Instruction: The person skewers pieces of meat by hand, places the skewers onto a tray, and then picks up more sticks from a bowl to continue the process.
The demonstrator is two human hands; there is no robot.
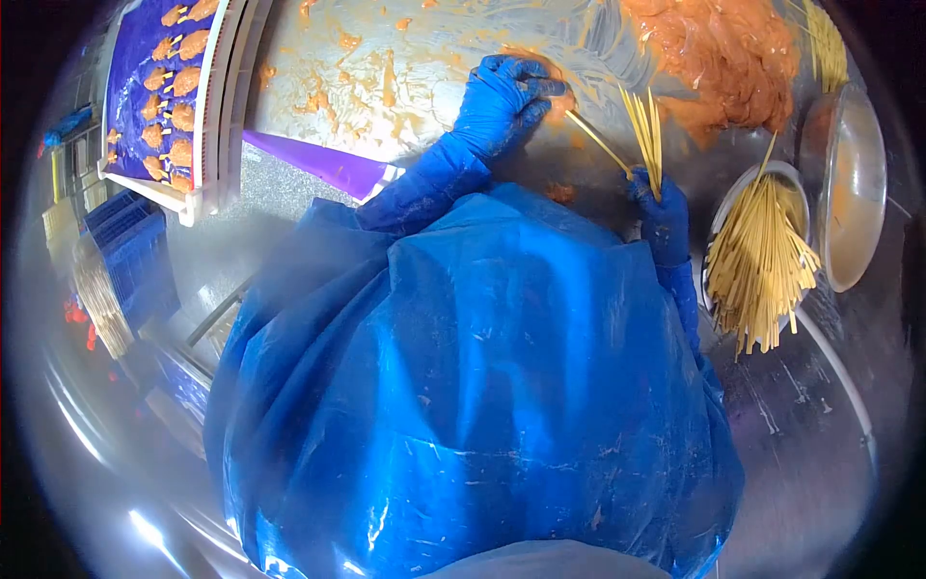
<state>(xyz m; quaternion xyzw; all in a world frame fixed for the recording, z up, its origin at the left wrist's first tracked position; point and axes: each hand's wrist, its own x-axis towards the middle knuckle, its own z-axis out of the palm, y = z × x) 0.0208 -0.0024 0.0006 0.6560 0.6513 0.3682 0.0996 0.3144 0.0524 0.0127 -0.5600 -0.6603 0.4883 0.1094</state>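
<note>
**At twelve o'clock on the steel table: one skewer meets the meat**

Just past the top of our blue apron (463, 386), at about twelve o'clock, our left hand (503, 96) is curled tight over a small piece of marinated meat (559, 102), pinning it to the smeared steel table (434, 39). Our right hand (664, 214), at one o'clock, is closed round a bundle of skewers (646, 130) that fans upward. It also holds a single skewer (596, 141), which slants across to the meat. The tip touches the piece or is just inside it; the glove hides which.

To do this step well, in our judgement, we should:

- Hold the single skewer low and in line with the long axis of the piece, so it runs through the middle and does not break out at the side.
- Press the meat flat, with the left fingertips beside the skewer's path and never ahead of the point.
- Grip firmly, since the marinade makes both gloves slippery.
- Keep the spare bundle angled clear of the left hand.

At two o'clock lies the heap of marinated meat (719, 48). At three o'clock a bowl (783, 172) brims with loose skewers (757, 261), and a shallow metal dish (854, 183) sits just beside it. At ten o'clock, well apart from the work, a tray (207, 106) holds rows of finished skewered pieces (178, 82).
</note>
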